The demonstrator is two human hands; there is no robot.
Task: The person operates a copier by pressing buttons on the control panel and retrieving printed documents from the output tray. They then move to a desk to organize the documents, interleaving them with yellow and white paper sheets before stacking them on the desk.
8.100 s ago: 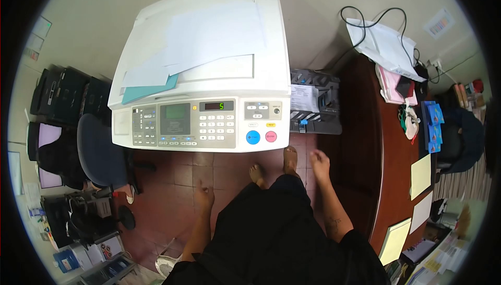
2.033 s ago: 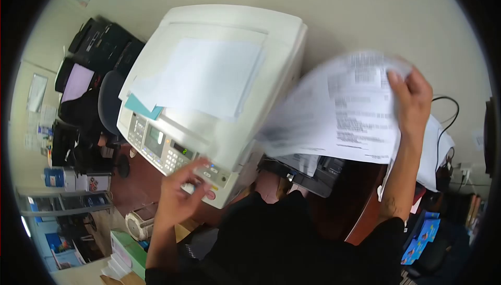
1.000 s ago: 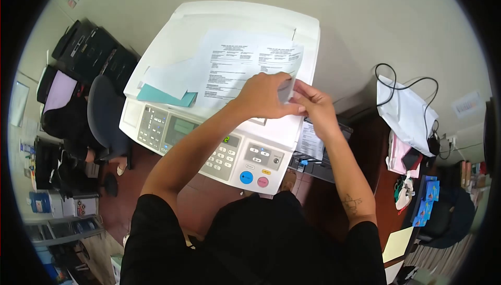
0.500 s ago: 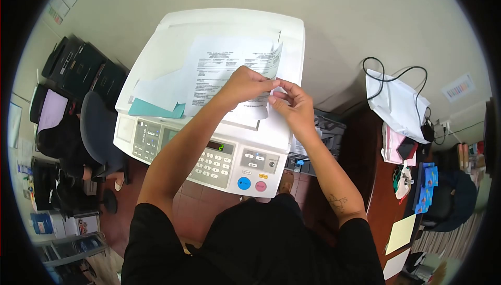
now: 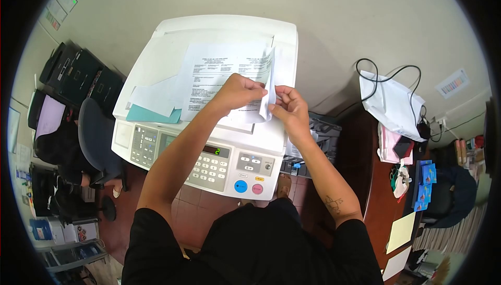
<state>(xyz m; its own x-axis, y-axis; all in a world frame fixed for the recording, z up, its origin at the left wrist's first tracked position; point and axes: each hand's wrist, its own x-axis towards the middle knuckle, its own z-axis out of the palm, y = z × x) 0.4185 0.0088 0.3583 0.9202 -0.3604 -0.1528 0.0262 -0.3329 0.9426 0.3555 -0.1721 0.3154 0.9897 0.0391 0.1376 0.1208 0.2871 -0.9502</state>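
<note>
A white sheet with printed text (image 5: 206, 71) lies on the white lid of a copier (image 5: 180, 30). Its right-hand part is a printed paper (image 5: 268, 89), curled up along the right edge and standing off the lid. My left hand (image 5: 239, 94) reaches over the text, thumb and fingers closed at the raised edge. From the other side my right hand (image 5: 292, 112) pinches the same paper between thumb and curled fingers. Left of the printed sheet lie a blank white sheet (image 5: 155, 96) and a teal sheet (image 5: 148, 114) under it.
The copier's control panel (image 5: 209, 167) with a lit green 2 faces me. A wooden desk (image 5: 373, 201) at right bears a white bag (image 5: 389, 100), a black cable and papers. At left, a person sits near an office chair (image 5: 96, 134) and black printers (image 5: 81, 74).
The paper's right edge has been lifted and turned more upright, its pale back now facing right. My hands have shifted slightly along it, and the whole view has moved a little.
</note>
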